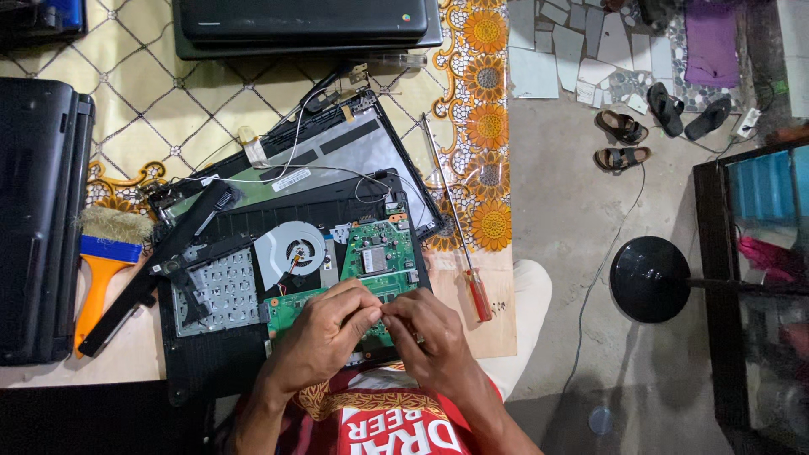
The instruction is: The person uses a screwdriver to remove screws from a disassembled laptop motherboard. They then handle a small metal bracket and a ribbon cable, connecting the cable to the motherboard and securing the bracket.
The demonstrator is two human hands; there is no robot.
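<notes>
Both hands are working over an opened laptop base (211, 354) lying on the tabletop (126, 362). The left hand (324, 333) is curling its fingers inward, with fingertips pinched together at the near edge of the green circuit board (379, 253); whatever small part it may be pinching is too tiny to make out. The right hand (425, 333) is meeting it fingertip to fingertip, fingers bent and nearly closed, and what it is gripping cannot be told either. The board is sitting in the right half of the base, with a round grey cooling fan (295, 251) just to its left. A detached screen lid (337, 156) is leaning behind the base, thin wires trailing across it. A red-handled screwdriver (459, 244) is lying just right of the base, and an orange-handled brush (105, 253) is resting to the left, near a closed black laptop (38, 219).
</notes>
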